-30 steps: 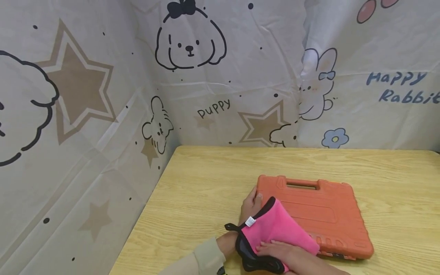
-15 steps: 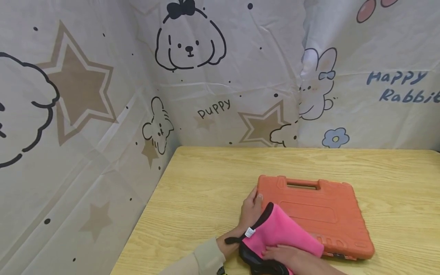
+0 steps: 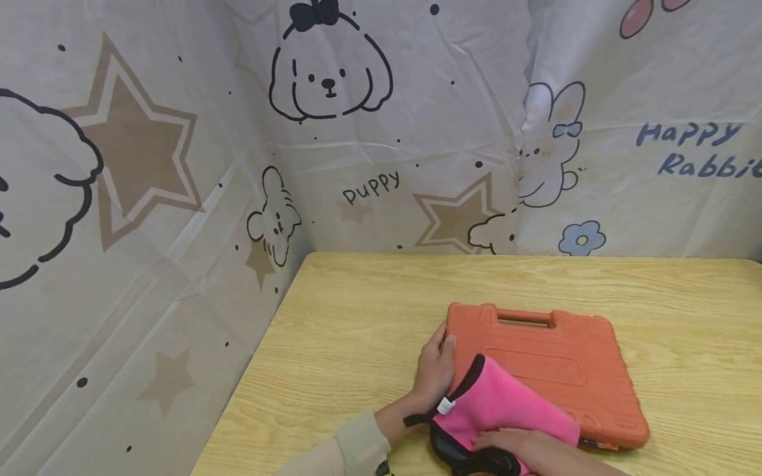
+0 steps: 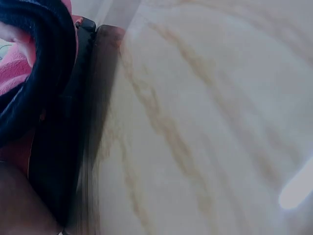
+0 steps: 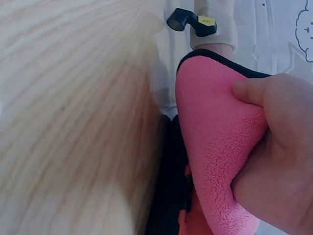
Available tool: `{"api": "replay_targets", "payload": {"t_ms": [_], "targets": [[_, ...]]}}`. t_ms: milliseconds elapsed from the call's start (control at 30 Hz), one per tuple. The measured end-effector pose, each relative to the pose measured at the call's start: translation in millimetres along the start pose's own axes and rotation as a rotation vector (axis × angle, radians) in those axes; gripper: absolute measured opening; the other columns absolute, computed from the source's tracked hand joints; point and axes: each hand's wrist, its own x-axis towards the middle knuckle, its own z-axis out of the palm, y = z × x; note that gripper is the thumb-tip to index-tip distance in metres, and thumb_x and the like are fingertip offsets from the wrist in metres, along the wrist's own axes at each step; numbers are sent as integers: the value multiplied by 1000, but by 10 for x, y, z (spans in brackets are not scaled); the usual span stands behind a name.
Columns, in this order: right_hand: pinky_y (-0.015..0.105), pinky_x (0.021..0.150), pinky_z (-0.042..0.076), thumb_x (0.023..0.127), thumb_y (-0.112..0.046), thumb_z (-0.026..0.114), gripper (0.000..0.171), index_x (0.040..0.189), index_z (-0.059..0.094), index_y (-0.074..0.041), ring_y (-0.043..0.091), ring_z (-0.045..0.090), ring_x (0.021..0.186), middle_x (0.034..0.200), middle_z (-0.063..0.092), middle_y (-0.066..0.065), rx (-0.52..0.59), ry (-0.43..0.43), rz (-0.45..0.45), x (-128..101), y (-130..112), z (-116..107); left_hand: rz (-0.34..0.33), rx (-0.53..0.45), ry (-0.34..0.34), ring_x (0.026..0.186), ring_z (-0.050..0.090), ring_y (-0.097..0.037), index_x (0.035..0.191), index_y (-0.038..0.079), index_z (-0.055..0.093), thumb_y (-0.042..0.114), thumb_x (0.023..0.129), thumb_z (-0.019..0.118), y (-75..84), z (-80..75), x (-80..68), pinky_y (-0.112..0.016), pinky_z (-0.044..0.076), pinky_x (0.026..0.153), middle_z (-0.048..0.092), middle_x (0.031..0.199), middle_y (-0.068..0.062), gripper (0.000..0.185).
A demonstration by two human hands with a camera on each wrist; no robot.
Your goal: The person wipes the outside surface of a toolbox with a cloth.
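An orange plastic tool case (image 3: 536,360) lies closed on the table, its handle on the far side. My left hand (image 3: 433,371) grips its left edge, thumb on top. Across the near left corner of the case lies a pink cloth (image 3: 506,402) with black edging, a white tag and a dark underside. My right hand (image 3: 514,441) holds this cloth at the near side. In the right wrist view, the thumb of my right hand (image 5: 283,156) presses on the fluffy pink cloth (image 5: 210,107), which is bunched against the fingers; some fingertips are hidden.
The wood-grain table (image 3: 351,311) reaches back to a printed fabric curtain (image 3: 381,145). Another curtain wall (image 3: 149,297) runs along the left side. A black device with a yellow label (image 5: 203,24) sits on the left wrist.
My right hand and the pink cloth have slid to the right along the near side of the case. My left hand and the case stay in place.
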Motion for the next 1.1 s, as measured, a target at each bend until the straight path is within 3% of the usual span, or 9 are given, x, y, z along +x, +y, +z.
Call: {"api": "replay_targets", "payload": {"t_ms": [33, 100, 233, 433, 600, 700, 767, 833, 1100], "targets": [[28, 87, 46, 104, -28, 52, 32, 113, 70, -4, 13, 58, 99, 103, 65, -3, 103, 61, 94, -65, -110, 44, -7, -9, -5, 128, 49, -20, 154, 4, 37, 19, 108, 39, -1, 1, -1, -42, 41, 105, 48, 149, -10, 48], [29, 87, 47, 102, -30, 54, 32, 112, 70, -4, 14, 58, 99, 103, 66, -2, 113, 81, 109, -124, -146, 41, -13, -24, -13, 127, 48, -18, 155, 5, 36, 19, 109, 39, -3, 3, -1, -40, 41, 104, 47, 149, -9, 48], [32, 88, 49, 102, -31, 55, 34, 115, 70, -3, 15, 60, 101, 107, 68, 0, 120, 91, 102, -154, -54, -30, -18, -51, -29, 123, 49, -18, 156, 7, 33, 21, 109, 38, -7, 4, -8, -38, 42, 100, 46, 150, -8, 49], [30, 88, 49, 103, -30, 53, 35, 121, 71, -7, 14, 61, 104, 114, 68, 3, 89, 50, 81, -248, 52, -223, -7, -34, -6, 134, 43, -24, 154, 3, 36, 20, 109, 40, -9, 15, -1, -45, 37, 110, 45, 151, -12, 49], [23, 87, 47, 103, -9, 53, 30, 131, 63, -8, 6, 56, 112, 124, 64, -2, -292, -162, -359, -356, 113, -425, -41, -45, 9, 134, 44, -24, 153, 4, 38, 20, 109, 40, -6, 24, 7, -46, 37, 110, 46, 150, -12, 48], [24, 88, 49, 101, 2, 50, 35, 134, 60, -8, 8, 58, 111, 123, 65, -3, -376, -207, -535, -434, 108, -496, -79, -70, 12, 135, 42, -22, 154, 7, 38, 21, 109, 41, -4, 31, 11, -45, 35, 111, 46, 151, -10, 48], [26, 87, 50, 101, 5, 47, 36, 132, 60, -8, 13, 60, 108, 119, 66, -1, -338, -226, -543, -498, 90, -519, -100, -84, 13, 136, 41, -22, 155, 8, 38, 22, 109, 41, 1, 31, 12, -45, 34, 112, 45, 152, -8, 48], [28, 88, 51, 103, 5, 44, 34, 129, 61, -6, 20, 62, 105, 114, 68, 5, -222, -253, -468, -566, 66, -530, -100, -78, 18, 137, 40, -24, 154, 6, 38, 22, 109, 41, 1, 31, 12, -46, 33, 112, 45, 152, -10, 48], [31, 87, 53, 105, 3, 38, 31, 123, 64, -1, 27, 63, 100, 104, 68, 12, -46, -259, -302, -748, 15, -575, -126, -85, 10, 142, 34, -25, 155, 5, 36, 22, 109, 41, 4, 34, 16, -46, 28, 115, 41, 154, -10, 49]]}}
